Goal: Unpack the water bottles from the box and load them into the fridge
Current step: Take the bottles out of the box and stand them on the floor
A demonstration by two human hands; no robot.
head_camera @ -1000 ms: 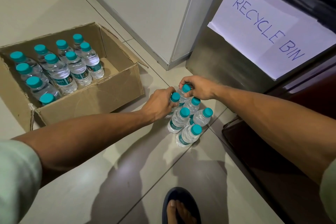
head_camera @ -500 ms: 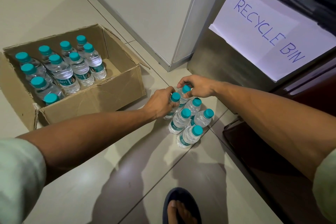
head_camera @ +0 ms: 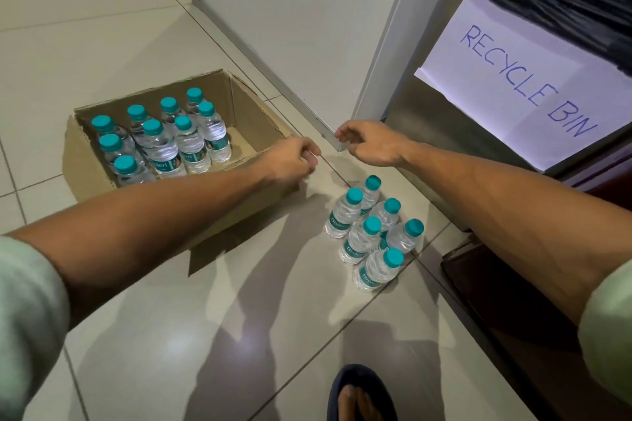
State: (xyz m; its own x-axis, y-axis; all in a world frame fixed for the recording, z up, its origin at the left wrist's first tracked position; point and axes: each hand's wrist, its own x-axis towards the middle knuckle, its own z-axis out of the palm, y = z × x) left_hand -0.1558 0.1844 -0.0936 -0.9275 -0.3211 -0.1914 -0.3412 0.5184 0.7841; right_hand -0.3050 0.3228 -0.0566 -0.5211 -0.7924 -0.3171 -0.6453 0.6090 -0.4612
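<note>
Teal-capped floor bottles (head_camera: 371, 232) sit below both empty hands (head_camera: 371, 143).

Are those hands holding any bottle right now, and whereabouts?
No. The left hand and right hand hover empty above the floor bottles.

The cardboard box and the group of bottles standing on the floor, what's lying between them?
Nothing lies there: in the head view, only bare pale floor tile separates the brown cardboard box from the six teal-capped clear water bottles. The left hand hangs above that stretch.
</note>
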